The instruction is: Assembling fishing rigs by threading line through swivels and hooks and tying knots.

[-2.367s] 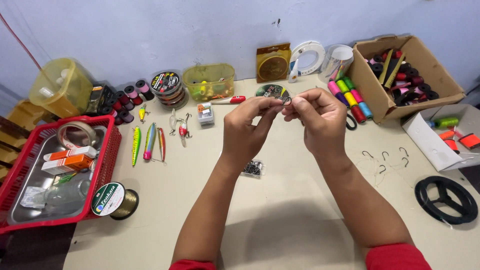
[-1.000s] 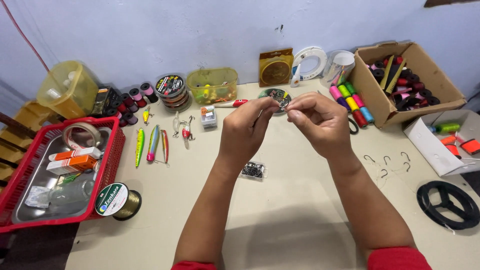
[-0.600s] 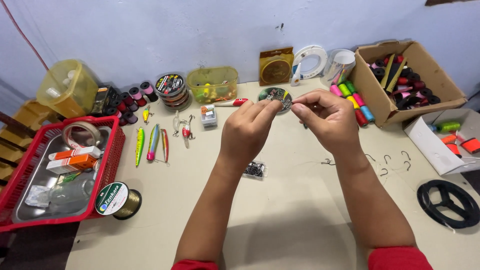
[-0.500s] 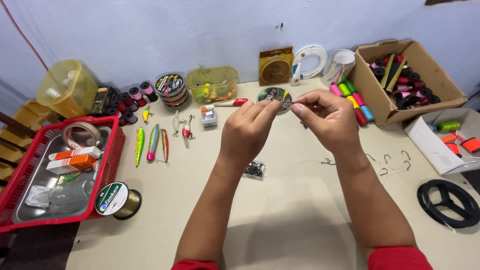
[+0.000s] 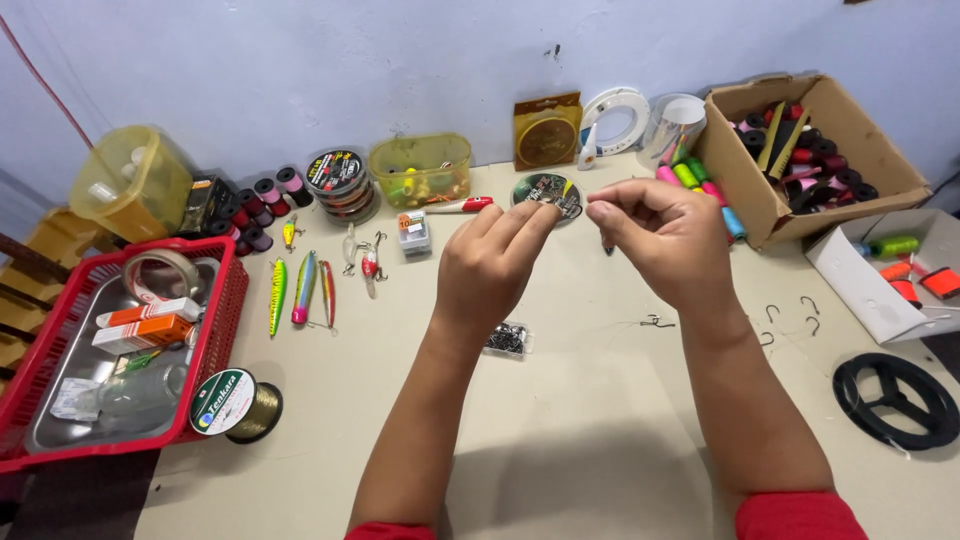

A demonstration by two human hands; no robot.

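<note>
Nearest, a spool of olive line (image 5: 236, 405) lies on the table (image 5: 560, 460). Above a packet of hooks (image 5: 507, 340), the left hand (image 5: 490, 265) and right hand (image 5: 665, 238) are raised, fingertips pinched together on something too fine to see, probably line. No finished knot shows. Beyond lie lures (image 5: 303, 288) and a cardboard box (image 5: 760, 190).

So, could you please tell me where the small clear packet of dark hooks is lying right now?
In the head view, the small clear packet of dark hooks lies on the beige table near its middle, just right of the left hand's wrist.
</note>
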